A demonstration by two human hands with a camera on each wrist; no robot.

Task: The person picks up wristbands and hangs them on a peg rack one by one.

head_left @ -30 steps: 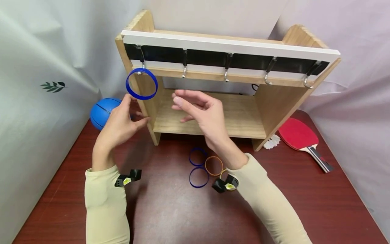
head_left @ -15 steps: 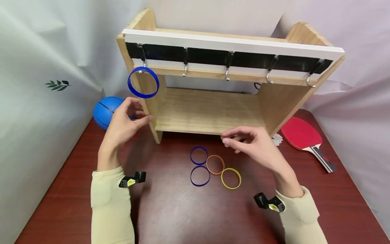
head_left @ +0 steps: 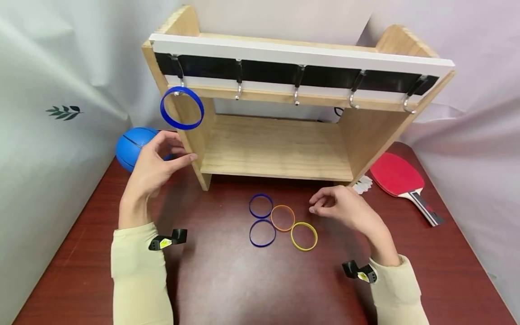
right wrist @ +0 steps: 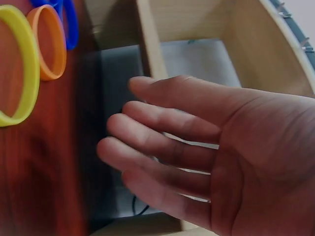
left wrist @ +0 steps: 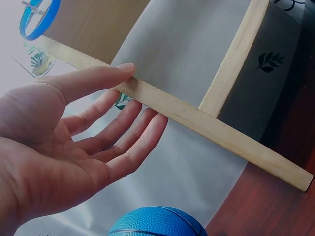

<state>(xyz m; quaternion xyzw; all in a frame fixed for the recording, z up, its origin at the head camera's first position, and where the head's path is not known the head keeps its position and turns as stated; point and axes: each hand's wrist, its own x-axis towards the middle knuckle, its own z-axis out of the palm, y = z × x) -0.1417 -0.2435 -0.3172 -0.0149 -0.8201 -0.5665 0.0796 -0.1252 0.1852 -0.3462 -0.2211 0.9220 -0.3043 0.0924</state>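
The right hand's (head_left: 344, 206) fingers curve loosely, holding nothing, near a yellow ring (right wrist: 32, 64) on the table (head_left: 227, 280). The left hand (head_left: 152, 163), relaxed, thumb apart, lies at a wooden rack's (head_left: 280, 146) edge; contact is unclear. Beyond the yellow lie an orange ring (right wrist: 62, 54) and two blue rings (head_left: 262, 246); a third blue ring (head_left: 184, 127) hangs from a hook (head_left: 180, 72). All look light and springy; pinching the rim should suit.

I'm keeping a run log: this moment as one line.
left hand: at wooden rack, grip unclear; right hand: empty, near yellow ring; leftmost hook: blue ring; table: yellow ring, orange ring, two blue rings
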